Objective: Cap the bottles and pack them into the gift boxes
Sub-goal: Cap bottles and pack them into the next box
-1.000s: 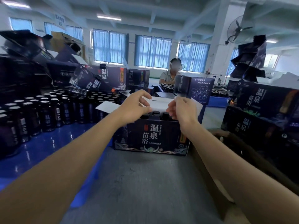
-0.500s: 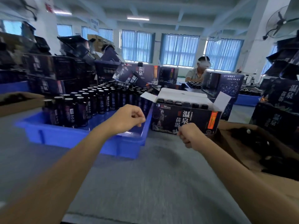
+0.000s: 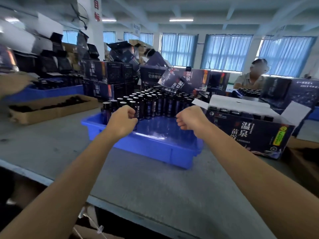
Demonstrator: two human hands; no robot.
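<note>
Several dark capped bottles stand in rows at the back of a blue plastic tray on the grey table. My left hand hovers over the tray's left side with fingers curled, right by the front row of bottles; no bottle is plainly in its grip. Over the tray's right side, my right hand is also curled and holds nothing. To the right stands an open dark gift box with white flaps up and bottle tops showing inside.
A shallow cardboard box with dark pieces lies at the left. Stacked dark gift boxes line the back. Behind the cardboard box at the far left is a second blue tray. A person sits across the table. Brown cardboard lies at the right edge.
Both hands left the gift box's flaps and moved left to the blue tray. My view swung left, so the gift box now sits at the right.
</note>
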